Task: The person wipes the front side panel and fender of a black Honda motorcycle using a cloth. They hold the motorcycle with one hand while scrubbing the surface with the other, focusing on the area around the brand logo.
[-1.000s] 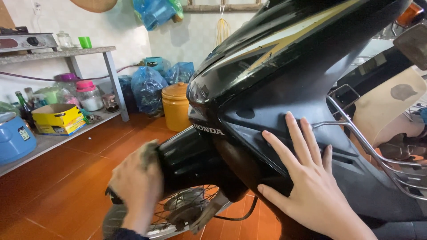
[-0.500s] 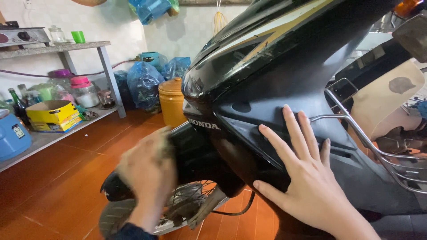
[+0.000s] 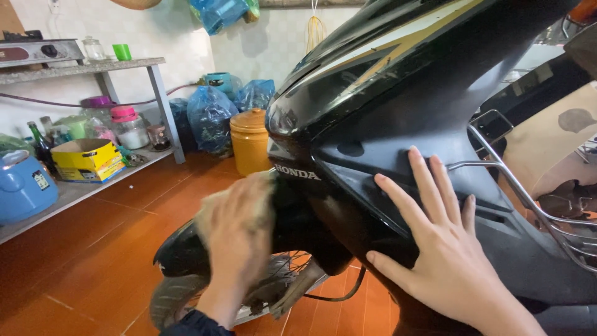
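Observation:
A black scooter (image 3: 385, 93) fills the right and middle of the view, nose pointing left. My right hand (image 3: 441, 249) lies flat on its black side panel with the fingers spread, holding nothing. My left hand (image 3: 239, 230) is blurred with motion. It is against the front panel just below the badge and above the black front fender (image 3: 180, 255). Something pale may lie under its fingers, but the blur hides whether it grips anything. The spoked front wheel (image 3: 168, 302) shows below the fender.
An orange lidded jar (image 3: 249, 140) and blue plastic bags (image 3: 211, 118) stand by the far wall. At the left, a grey metal shelf (image 3: 81, 65) carries jars, bottles, a yellow box (image 3: 87, 158) and a blue cooker (image 3: 22, 186). A chrome rack (image 3: 528, 199) curves along the scooter's right side. The floor is red-brown tile.
My left hand has moved up and to the right, from the fender to the panel under the badge. My right hand has stayed flat on the side panel.

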